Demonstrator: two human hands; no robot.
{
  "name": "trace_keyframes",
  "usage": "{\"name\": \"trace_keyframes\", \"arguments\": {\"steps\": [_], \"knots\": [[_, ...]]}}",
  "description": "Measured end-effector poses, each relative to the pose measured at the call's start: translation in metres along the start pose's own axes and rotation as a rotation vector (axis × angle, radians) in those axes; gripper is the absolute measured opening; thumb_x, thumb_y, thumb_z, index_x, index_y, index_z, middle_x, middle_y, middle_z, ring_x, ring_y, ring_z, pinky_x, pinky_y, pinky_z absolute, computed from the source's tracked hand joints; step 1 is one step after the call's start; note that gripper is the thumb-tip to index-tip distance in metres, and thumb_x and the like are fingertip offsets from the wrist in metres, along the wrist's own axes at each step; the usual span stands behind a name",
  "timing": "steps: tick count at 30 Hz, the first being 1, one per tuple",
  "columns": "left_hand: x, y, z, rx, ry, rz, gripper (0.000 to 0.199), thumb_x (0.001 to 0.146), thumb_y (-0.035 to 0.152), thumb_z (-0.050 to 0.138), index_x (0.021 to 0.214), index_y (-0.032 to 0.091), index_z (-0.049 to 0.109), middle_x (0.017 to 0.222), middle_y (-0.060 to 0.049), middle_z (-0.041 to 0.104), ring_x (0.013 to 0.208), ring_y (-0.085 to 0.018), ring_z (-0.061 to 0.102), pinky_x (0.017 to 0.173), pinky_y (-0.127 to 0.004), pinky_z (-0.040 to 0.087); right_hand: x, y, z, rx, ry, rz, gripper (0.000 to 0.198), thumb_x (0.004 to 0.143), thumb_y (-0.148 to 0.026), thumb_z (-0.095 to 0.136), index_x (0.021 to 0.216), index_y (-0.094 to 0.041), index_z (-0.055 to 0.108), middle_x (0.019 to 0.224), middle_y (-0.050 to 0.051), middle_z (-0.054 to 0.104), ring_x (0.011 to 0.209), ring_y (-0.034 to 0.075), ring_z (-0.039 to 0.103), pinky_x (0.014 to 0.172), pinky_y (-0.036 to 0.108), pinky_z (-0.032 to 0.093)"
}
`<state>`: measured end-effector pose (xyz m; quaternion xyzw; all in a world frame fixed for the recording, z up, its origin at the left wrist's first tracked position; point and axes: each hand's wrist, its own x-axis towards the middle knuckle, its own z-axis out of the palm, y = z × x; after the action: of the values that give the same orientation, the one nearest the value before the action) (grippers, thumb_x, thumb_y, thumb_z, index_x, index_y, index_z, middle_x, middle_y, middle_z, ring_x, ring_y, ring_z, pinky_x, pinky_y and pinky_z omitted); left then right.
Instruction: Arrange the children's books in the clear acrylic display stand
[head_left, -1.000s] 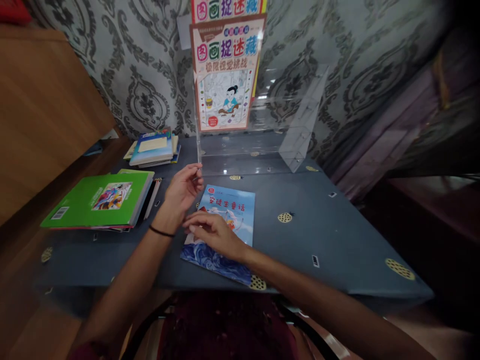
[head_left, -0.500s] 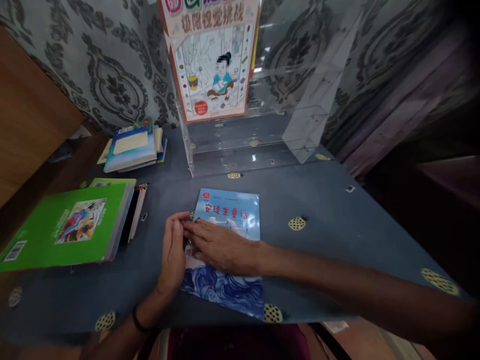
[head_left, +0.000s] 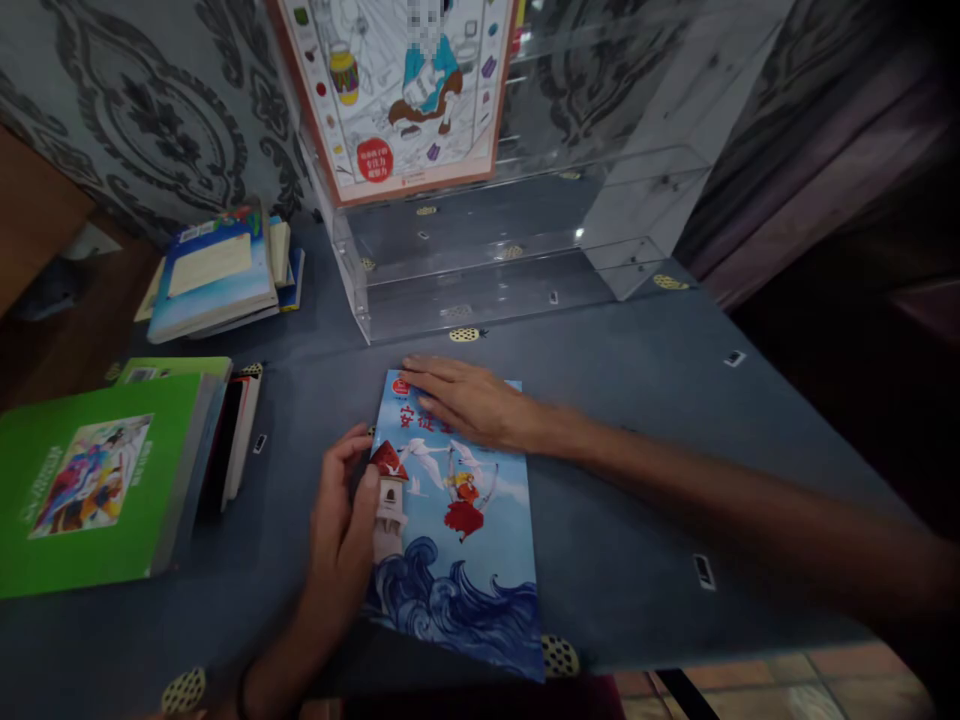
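Now right hand (head_left: 472, 402) lies flat, gripping nothing, farther up the blue book (head_left: 459, 540) than before, apparently steadying it; left hand (head_left: 341, 525) half-curled at left edge, hold unclear.

1. Book (head_left: 442, 500) under the right hand (head_left: 472, 400): sky-blue cover, red lettering, swirling dark-blue waves, white tower with red roof.
2. Tablecloth (head_left: 622, 540) beneath both hands: grey-blue, printed with yellow, black-spotted pineapples.
3. Large book (head_left: 97, 500) left of the left hand (head_left: 341, 520): bright green, multicoloured picture panel.
4. Smaller book (head_left: 214, 270) beyond the left hand: blue, cream panel.
5. Backdrop (head_left: 150, 110) beyond both hands: grey, darker ornamental medallions.
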<state>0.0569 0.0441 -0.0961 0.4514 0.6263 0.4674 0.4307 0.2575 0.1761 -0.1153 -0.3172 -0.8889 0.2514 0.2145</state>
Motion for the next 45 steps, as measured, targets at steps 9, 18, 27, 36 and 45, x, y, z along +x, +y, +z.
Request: {"name": "trace_keyframes", "arguments": {"steps": [9,18,27,36,45], "knots": [[0.007,0.011,-0.003,0.059,-0.158,0.059,0.038,0.085,0.032,0.07,0.121,0.024,0.063,0.148,-0.012,0.053,0.137,-0.03,0.049,0.117,-0.045,0.036,-0.065,-0.009,-0.008,-0.195,0.256,0.295,0.048,0.102,-0.039,0.038,0.14,-0.013,0.052,0.151,0.021,0.046,0.138,0.036,0.045,0.113,0.059,0.041],[0.032,0.043,0.0,-0.272,-0.217,-0.374,0.036,0.07,0.027,0.079,0.103,0.015,0.068,0.102,-0.011,0.075,0.094,-0.026,0.073,0.079,-0.036,0.06,-0.075,-0.018,0.002,-0.243,0.204,0.271,0.049,0.103,-0.034,0.036,0.149,-0.019,0.042,0.153,0.018,0.045,0.146,0.036,0.037,0.117,0.064,0.035],[0.017,0.035,0.021,-0.434,-0.102,-0.407,0.025,0.073,0.032,0.08,0.089,0.014,0.071,0.078,-0.007,0.076,0.072,-0.023,0.075,0.066,-0.033,0.063,-0.082,-0.023,0.002,0.254,0.461,0.406,0.068,0.097,-0.054,0.051,0.153,-0.02,0.032,0.155,0.019,0.041,0.142,0.034,0.043,0.114,0.057,0.042],[0.026,0.032,0.027,-0.527,-0.055,-0.371,0.024,0.088,0.041,0.069,0.091,0.017,0.07,0.087,-0.008,0.077,0.086,-0.025,0.075,0.072,-0.036,0.064,-0.059,-0.073,0.009,1.469,0.396,0.633,0.049,0.085,-0.054,0.07,0.117,-0.017,0.063,0.105,0.012,0.075,0.086,0.024,0.073,0.08,0.041,0.063],[0.033,0.021,0.037,-0.684,-0.05,-0.402,0.026,0.092,0.037,0.063,0.103,0.014,0.069,0.098,-0.01,0.077,0.096,-0.026,0.074,0.089,-0.04,0.062,-0.046,-0.073,0.013,1.655,0.383,0.586,0.054,0.074,-0.051,0.083,0.112,-0.017,0.066,0.09,0.009,0.076,0.089,0.026,0.073,0.08,0.041,0.062]]}}
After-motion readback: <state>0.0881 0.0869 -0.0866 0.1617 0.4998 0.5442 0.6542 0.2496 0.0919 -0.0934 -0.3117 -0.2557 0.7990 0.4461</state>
